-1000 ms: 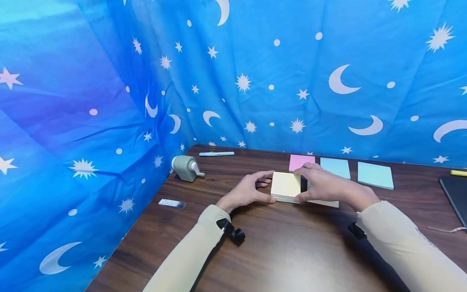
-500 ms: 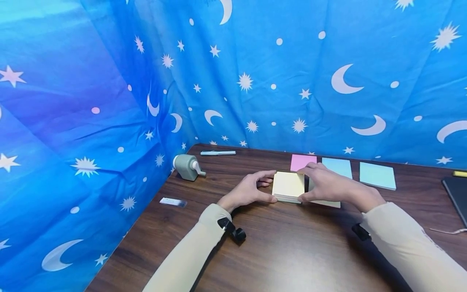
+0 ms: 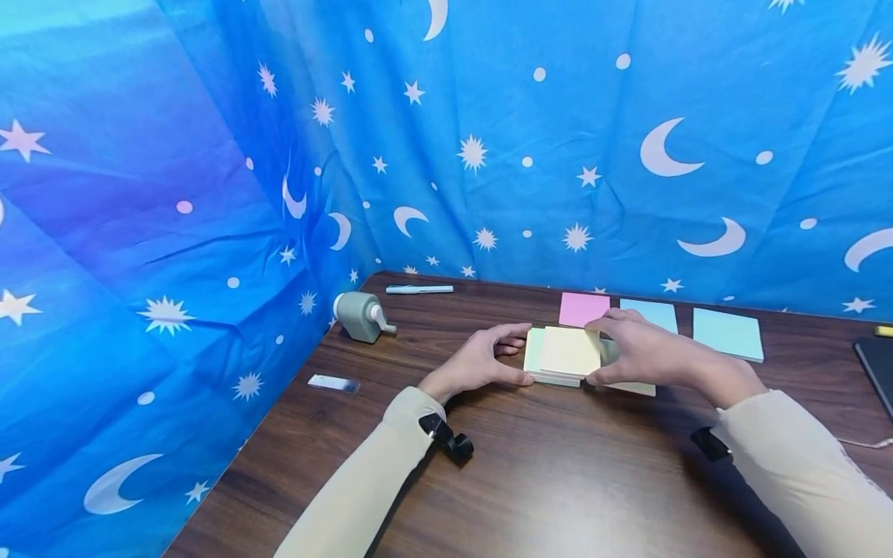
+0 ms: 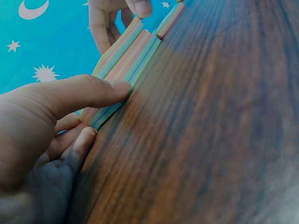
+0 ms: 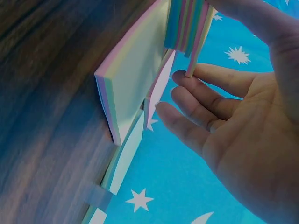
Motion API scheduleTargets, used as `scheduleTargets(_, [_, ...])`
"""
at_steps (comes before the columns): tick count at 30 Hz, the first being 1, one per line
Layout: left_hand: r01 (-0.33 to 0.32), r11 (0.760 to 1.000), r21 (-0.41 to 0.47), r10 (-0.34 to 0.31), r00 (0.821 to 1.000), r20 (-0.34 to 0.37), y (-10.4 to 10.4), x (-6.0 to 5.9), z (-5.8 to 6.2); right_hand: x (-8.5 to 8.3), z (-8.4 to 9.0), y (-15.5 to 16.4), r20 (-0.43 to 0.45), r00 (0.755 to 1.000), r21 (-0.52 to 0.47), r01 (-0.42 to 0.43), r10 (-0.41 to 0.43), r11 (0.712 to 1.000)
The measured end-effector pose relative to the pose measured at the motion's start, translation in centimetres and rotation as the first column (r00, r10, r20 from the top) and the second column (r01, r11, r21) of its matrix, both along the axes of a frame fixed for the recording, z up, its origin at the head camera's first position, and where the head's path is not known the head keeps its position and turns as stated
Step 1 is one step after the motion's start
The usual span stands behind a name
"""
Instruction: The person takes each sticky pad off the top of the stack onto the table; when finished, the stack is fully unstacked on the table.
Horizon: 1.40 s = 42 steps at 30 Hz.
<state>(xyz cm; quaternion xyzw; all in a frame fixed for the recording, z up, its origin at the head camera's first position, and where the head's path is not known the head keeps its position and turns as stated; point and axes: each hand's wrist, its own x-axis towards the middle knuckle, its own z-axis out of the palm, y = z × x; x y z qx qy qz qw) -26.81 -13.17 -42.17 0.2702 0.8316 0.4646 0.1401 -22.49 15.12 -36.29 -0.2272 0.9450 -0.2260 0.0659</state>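
Observation:
A stack of sticky note pads [image 3: 534, 356] lies on the table, its coloured layers showing in the left wrist view. My left hand [image 3: 474, 363] grips the stack's left side, with the thumb [image 4: 105, 93] along the near edge. On top, a yellow sticky note pad [image 3: 570, 350] is shifted right, baring a pale green strip. My right hand [image 3: 645, 353] pinches that pad at its right side between thumb and fingers. Below the right hand lies a low pile of sticky notes [image 5: 138, 65], partly hidden by it in the head view.
Behind are a pink pad [image 3: 582, 308], a light blue pad [image 3: 649, 311] and a pale green pad [image 3: 728, 333]. A green-grey block with a white crank [image 3: 360, 318], a pen [image 3: 418, 289] and a small strip [image 3: 333, 383] lie left. A dark flat object [image 3: 877, 376] is far right.
My right hand has moved right, sliding the top yellow pad partly off the stack and uncovering pale green beneath. My left hand keeps its hold. The head view has shifted slightly.

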Motion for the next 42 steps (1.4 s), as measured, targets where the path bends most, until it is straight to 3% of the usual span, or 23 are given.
scheduleTargets(12, [0.004,1.000,-0.008,-0.004,1.000,-0.002,-0.2,-0.2,-0.2,-0.2,-0.3,-0.2,0.021,1.000,0.001,0.005,-0.005,1.000])
scheduleTargets(42, [-0.004,1.000,-0.003,0.005,1.000,0.005,0.0,0.0,0.0,-0.2,-1.1,-0.2,-0.095,0.995,0.041,-0.007,0.011,0.999])
